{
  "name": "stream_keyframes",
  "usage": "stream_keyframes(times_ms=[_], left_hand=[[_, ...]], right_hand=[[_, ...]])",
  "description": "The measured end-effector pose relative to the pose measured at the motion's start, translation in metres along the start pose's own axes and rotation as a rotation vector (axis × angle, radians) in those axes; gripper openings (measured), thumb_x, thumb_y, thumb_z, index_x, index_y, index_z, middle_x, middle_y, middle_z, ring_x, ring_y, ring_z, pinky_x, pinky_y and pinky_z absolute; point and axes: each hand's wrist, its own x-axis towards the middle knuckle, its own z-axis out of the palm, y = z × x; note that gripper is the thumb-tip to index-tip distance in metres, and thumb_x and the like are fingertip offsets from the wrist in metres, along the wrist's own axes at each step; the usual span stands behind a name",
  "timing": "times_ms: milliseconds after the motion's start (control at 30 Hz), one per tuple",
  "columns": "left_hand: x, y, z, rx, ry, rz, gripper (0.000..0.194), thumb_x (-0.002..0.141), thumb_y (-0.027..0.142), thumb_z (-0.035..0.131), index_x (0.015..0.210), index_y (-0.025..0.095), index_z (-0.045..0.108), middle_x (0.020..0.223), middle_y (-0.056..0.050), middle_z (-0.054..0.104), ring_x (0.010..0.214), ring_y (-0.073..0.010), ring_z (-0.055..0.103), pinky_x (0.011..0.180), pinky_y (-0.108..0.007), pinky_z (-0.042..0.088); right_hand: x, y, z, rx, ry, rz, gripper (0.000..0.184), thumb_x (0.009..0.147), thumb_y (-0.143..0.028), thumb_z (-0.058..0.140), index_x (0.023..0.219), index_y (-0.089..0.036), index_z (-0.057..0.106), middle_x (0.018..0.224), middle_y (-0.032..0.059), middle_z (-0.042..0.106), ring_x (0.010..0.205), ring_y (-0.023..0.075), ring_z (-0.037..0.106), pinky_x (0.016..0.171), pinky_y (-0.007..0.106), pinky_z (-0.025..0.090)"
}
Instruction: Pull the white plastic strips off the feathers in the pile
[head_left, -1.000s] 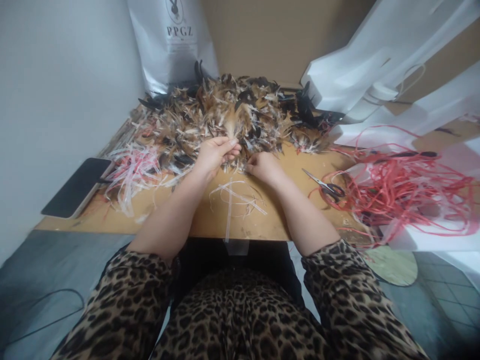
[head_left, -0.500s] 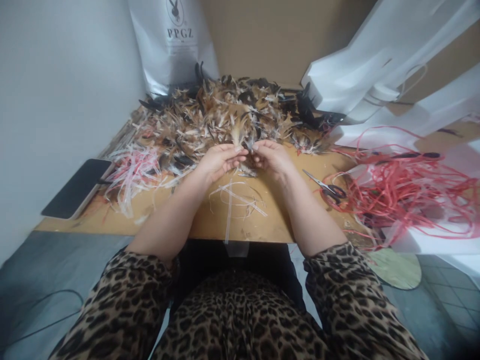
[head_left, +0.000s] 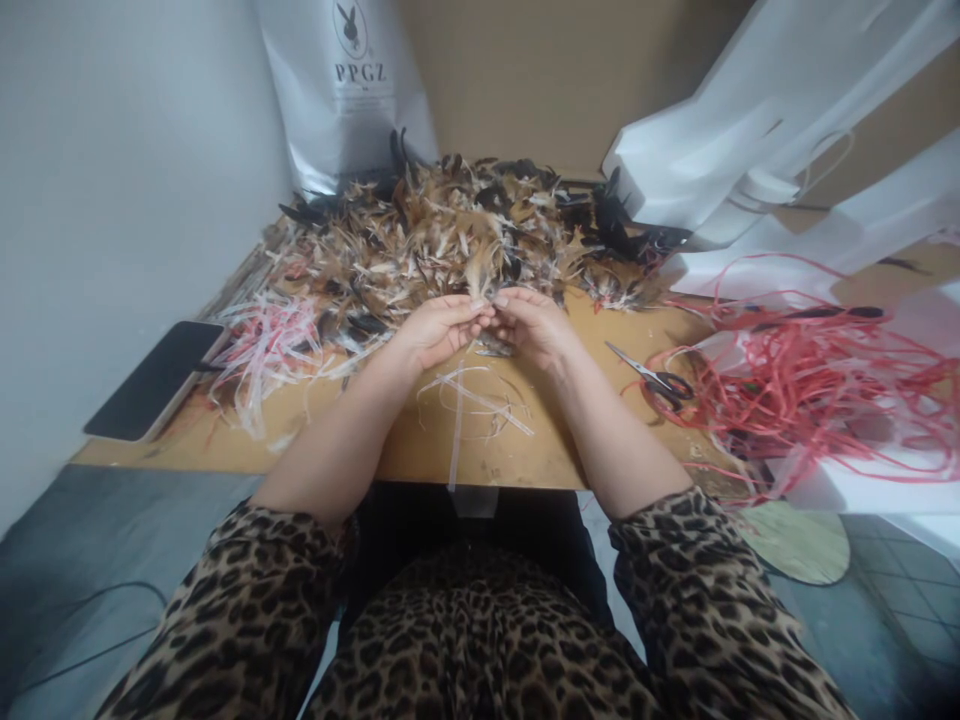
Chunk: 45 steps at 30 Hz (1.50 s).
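Note:
Both hands meet at the front edge of a large heap of brown, black and white feathers [head_left: 420,235]. Between the thumb and fingers of my left hand [head_left: 444,328] is the base of a small bunch of pale brown feathers [head_left: 481,272], tips fanned away from me. My right hand [head_left: 534,322] pinches at the same quill ends, its fingertips touching the left ones; the quills themselves are mostly hidden by the fingers. Thin clear strips [head_left: 459,400] lie on the wooden table [head_left: 525,455] just below the hands.
A phone [head_left: 154,380] lies at the left beside pink and white plastic strips [head_left: 266,345]. Scissors [head_left: 652,375] rest right of my right forearm, near a tangle of red strips [head_left: 817,380]. A white printed bag [head_left: 352,110] stands behind the heap.
My right hand has risen from the heap's front edge, bringing a greyish feather to the bunch in my left hand. The left hand has shifted slightly right and nearer me; the fingertips now meet.

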Motion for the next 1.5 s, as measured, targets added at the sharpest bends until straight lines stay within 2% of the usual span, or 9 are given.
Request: stream_keyframes(times_ms=[167,333,500,633,1000,1233,1333,1500], left_hand=[[-0.002,0.002,0.001,-0.079,-0.064,-0.036,0.021,0.086,-0.001,0.052,0.074,0.006,0.068,0.068,-0.005,0.069,0.058,-0.0043,0.064,0.058,-0.011,0.049],[-0.002,0.003,-0.001,-0.089,-0.061,-0.055,0.02,0.087,-0.001,0.051,0.077,0.006,0.067,0.069,-0.005,0.069,0.057,-0.0045,0.065,0.057,-0.011,0.05],[0.0,0.001,-0.003,-0.014,-0.024,-0.028,0.012,0.085,0.002,0.057,0.082,0.005,0.069,0.075,-0.008,0.072,0.063,-0.009,0.069,0.057,-0.014,0.052],[0.002,-0.002,-0.005,0.04,0.01,-0.02,0.009,0.083,0.005,0.061,0.084,0.005,0.069,0.076,-0.01,0.073,0.063,-0.0101,0.07,0.056,-0.015,0.052],[0.001,-0.004,-0.001,0.135,0.036,0.002,0.003,0.079,0.008,0.069,0.08,0.005,0.069,0.067,-0.006,0.07,0.054,-0.0074,0.065,0.053,-0.015,0.049],[0.002,-0.004,-0.002,0.183,0.029,0.095,0.008,0.076,0.013,0.073,0.074,0.007,0.068,0.066,-0.004,0.069,0.051,-0.0054,0.062,0.051,-0.014,0.048],[0.003,-0.003,-0.003,0.146,0.075,0.141,0.008,0.077,0.013,0.072,0.073,0.008,0.067,0.064,-0.003,0.068,0.051,-0.0049,0.061,0.05,-0.013,0.047],[0.005,0.0,-0.004,0.097,0.139,0.17,0.01,0.078,0.015,0.071,0.073,0.009,0.065,0.064,-0.002,0.068,0.052,-0.0035,0.06,0.051,-0.012,0.046]], right_hand=[[-0.001,-0.005,0.0,0.075,-0.084,0.015,0.039,0.053,-0.032,0.087,0.085,-0.018,0.068,0.066,-0.0035,0.069,0.056,0.0063,0.059,0.054,0.018,0.047],[0.0,-0.002,0.0,0.034,-0.032,-0.068,0.041,0.045,-0.037,0.091,0.07,-0.017,0.064,0.058,-0.0041,0.066,0.052,0.0062,0.056,0.053,0.018,0.046],[-0.002,-0.001,0.001,-0.089,0.025,-0.172,0.037,0.053,-0.041,0.087,0.069,-0.017,0.063,0.056,-0.0035,0.063,0.048,0.0065,0.053,0.05,0.02,0.042],[-0.006,-0.004,0.005,-0.176,0.064,-0.23,0.037,0.055,-0.042,0.085,0.068,-0.017,0.061,0.057,-0.0032,0.063,0.049,0.0065,0.052,0.05,0.02,0.04],[-0.004,0.0,0.005,-0.257,0.085,-0.246,0.034,0.058,-0.041,0.081,0.068,-0.017,0.059,0.057,-0.0039,0.059,0.05,0.0071,0.05,0.051,0.021,0.039],[-0.004,-0.003,0.005,-0.275,0.119,-0.259,0.029,0.063,-0.04,0.076,0.07,-0.018,0.06,0.057,-0.0034,0.059,0.05,0.0072,0.048,0.051,0.021,0.039],[-0.002,-0.007,-0.006,-0.445,0.119,-0.288,0.022,0.068,-0.037,0.07,0.073,-0.017,0.063,0.057,-0.0033,0.058,0.05,0.0072,0.046,0.052,0.022,0.037],[-0.003,-0.014,-0.02,-1.149,-0.038,-0.211,0.011,0.071,-0.024,0.062,0.07,-0.015,0.068,0.064,0.0016,0.066,0.059,0.0115,0.054,0.06,0.024,0.04]])
